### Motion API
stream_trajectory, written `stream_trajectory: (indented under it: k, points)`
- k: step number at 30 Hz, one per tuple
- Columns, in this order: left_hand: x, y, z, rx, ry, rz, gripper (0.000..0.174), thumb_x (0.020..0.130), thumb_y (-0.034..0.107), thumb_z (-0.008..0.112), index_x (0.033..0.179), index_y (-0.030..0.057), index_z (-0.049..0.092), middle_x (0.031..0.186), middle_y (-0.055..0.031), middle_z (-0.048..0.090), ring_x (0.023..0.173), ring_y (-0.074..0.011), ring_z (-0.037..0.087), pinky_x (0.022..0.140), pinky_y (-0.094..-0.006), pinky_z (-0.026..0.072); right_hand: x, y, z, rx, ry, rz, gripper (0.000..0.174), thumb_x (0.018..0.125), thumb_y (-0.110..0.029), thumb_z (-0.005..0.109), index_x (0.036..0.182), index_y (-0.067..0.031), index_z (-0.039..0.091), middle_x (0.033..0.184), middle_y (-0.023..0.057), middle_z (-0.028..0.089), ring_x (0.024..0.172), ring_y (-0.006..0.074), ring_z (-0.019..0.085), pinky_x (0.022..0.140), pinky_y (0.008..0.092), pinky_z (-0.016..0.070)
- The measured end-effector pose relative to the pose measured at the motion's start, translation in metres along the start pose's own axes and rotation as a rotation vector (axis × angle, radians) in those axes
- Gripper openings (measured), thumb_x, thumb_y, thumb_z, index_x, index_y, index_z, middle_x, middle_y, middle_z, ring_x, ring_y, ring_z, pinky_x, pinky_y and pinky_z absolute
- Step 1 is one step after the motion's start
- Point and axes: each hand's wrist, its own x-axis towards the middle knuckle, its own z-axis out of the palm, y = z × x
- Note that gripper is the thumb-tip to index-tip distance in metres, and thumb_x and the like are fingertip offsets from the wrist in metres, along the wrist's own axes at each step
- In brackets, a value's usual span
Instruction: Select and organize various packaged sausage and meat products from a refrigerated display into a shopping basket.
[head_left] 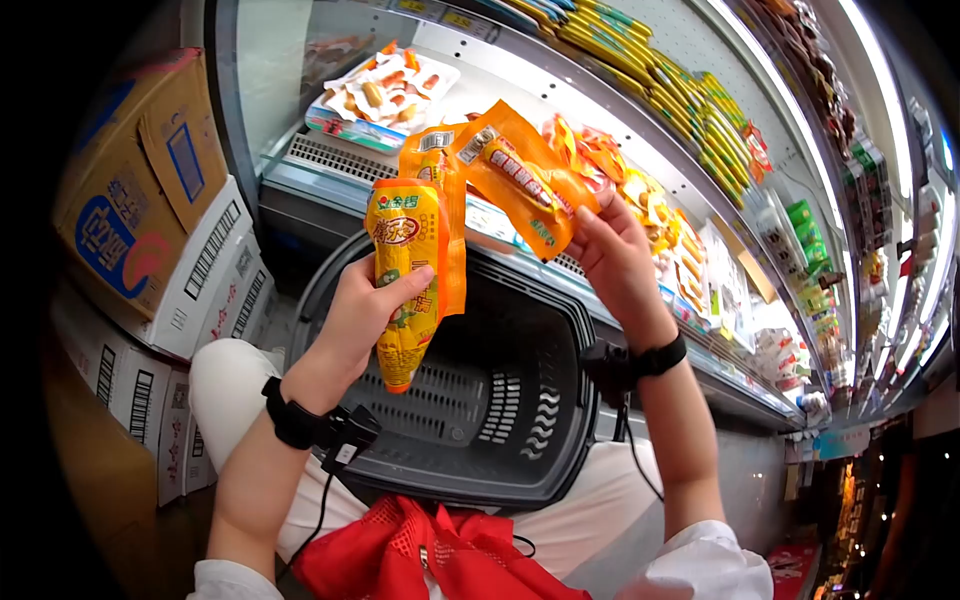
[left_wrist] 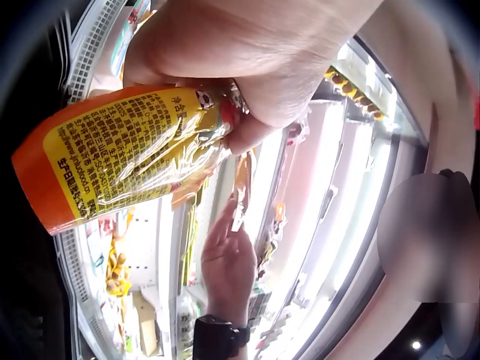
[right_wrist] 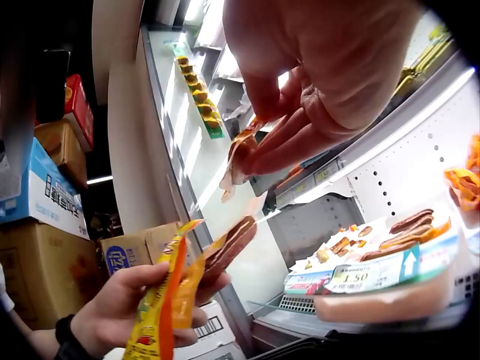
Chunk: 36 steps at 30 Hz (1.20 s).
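Over the basket [head_left: 500, 300], right beside the chiller shelf [head_left: 332, 190], we've got the yellow pack [head_left: 405, 300] and a rear orange pack [head_left: 453, 260] in our left hand [head_left: 358, 318], fingers curled round them and thumb laid across the yellow front. Our right hand [head_left: 622, 262] pinches the upper orange pack [head_left: 515, 180] between thumb and fingers near its lower end, up by the other two. Honestly, we'd say the left grip matters most: two slick wrappers could slide on each other, so firm thumb pressure is good, but no squashing whatever's inside. For the right, a pinch that near one end could let the pack tip or twist, so we'd take a bit more wrapper and hold it flat enough to read the label. Small, slow wrist turns should do it, and staying above the basket makes any slip way less annoying.
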Motion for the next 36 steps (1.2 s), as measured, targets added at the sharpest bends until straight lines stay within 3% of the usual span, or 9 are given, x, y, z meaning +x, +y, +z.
stream_trajectory:
  k: [5,10,15,17,19,29,33,34,36]
  points:
    - [-0.014,-0.043,0.02,0.07,-0.147,-0.099,0.028,0.078,0.013,0.06,0.101,-0.001,0.054,0.086,-0.0057,0.061,0.074,-0.0101,0.058,0.067,-0.0235,0.0463,-0.119,0.052,0.012,0.339,0.183,0.004,0.01,0.084,-0.004,0.051,0.086,-0.0063,0.042,0.096,0.0061,0.053,0.09,0.0155,0.056,0.08,0.0314,0.0476]
    - [-0.021,-0.069,0.024,0.089,-0.204,-0.24,0.03,0.08,0.018,0.058,0.104,0.001,0.052,0.091,-0.0043,0.06,0.075,-0.0089,0.057,0.067,-0.0226,0.0456,-0.161,0.1,0.03,0.231,0.215,0.121,0.015,0.081,-0.002,0.056,0.079,-0.0064,0.042,0.086,0.0016,0.052,0.083,0.0088,0.053,0.079,0.0243,0.0443]
    - [-0.019,-0.088,0.029,0.05,-0.172,-0.289,0.028,0.079,0.021,0.061,0.099,0.0026,0.054,0.081,-0.0002,0.059,0.061,-0.003,0.05,0.056,-0.0189,0.0403,-0.171,0.117,0.037,0.097,0.186,0.142,0.01,0.081,-0.004,0.057,0.081,-0.0027,0.048,0.087,0.0024,0.056,0.082,0.0075,0.054,0.075,0.0234,0.0448]
    - [-0.024,-0.099,0.027,0.06,-0.172,-0.313,0.028,0.079,0.022,0.061,0.098,0.0028,0.054,0.081,-0.0001,0.059,0.061,-0.003,0.05,0.056,-0.0188,0.0413,-0.175,0.12,0.034,-0.02,0.156,0.191,0.016,0.081,-0.003,0.057,0.096,0.001,0.053,0.092,0.0034,0.058,0.082,0.007,0.054,0.074,0.0228,0.0442]
    - [-0.025,-0.102,0.028,0.044,-0.165,-0.322,0.027,0.079,0.022,0.062,0.098,0.0029,0.054,0.082,-0.0002,0.059,0.061,-0.0033,0.05,0.058,-0.0189,0.0428,-0.177,0.126,0.029,-0.001,0.144,0.201,0.019,0.08,-0.002,0.056,0.099,0.0015,0.053,0.093,0.004,0.058,0.084,0.0086,0.056,0.076,0.0236,0.0444]
    - [-0.022,-0.117,0.028,0.055,-0.219,-0.35,0.025,0.079,0.015,0.06,0.099,0.0003,0.056,0.091,-0.0068,0.061,0.079,-0.0114,0.059,0.071,-0.026,0.0478,-0.179,0.136,0.026,-0.199,0.127,0.289,0.024,0.079,-0.005,0.059,0.101,0.0023,0.053,0.091,0.0055,0.061,0.082,0.0091,0.057,0.074,0.0238,0.0462]
    - [-0.026,-0.122,0.032,0.244,-0.158,-0.31,0.025,0.077,0.015,0.063,0.097,0.0001,0.058,0.087,-0.0055,0.062,0.073,-0.0093,0.058,0.065,-0.0236,0.0466,-0.171,0.139,0.028,0.005,0.322,0.316,0.029,0.08,-0.012,0.061,0.102,0.0023,0.05,0.091,0.0068,0.06,0.083,0.0111,0.058,0.072,0.0242,0.047]
    - [-0.021,-0.125,0.024,0.336,-0.186,-0.407,0.028,0.075,0.013,0.064,0.098,-0.0002,0.058,0.088,-0.0058,0.062,0.074,-0.0097,0.058,0.066,-0.0237,0.0465,-0.173,0.146,0.023,-0.07,0.305,0.333,0.03,0.08,-0.012,0.06,0.104,0.0018,0.048,0.093,0.008,0.06,0.083,0.0122,0.058,0.072,0.0245,0.0472]
    - [-0.023,-0.112,0.028,0.402,-0.236,-0.393,0.03,0.076,0.014,0.063,0.102,0.0002,0.056,0.092,-0.0054,0.062,0.079,-0.01,0.058,0.071,-0.0233,0.0454,-0.169,0.15,0.026,-0.076,0.328,0.318,0.029,0.081,-0.013,0.06,0.104,0.0016,0.05,0.093,0.0079,0.06,0.084,0.0118,0.058,0.073,0.025,0.0468]
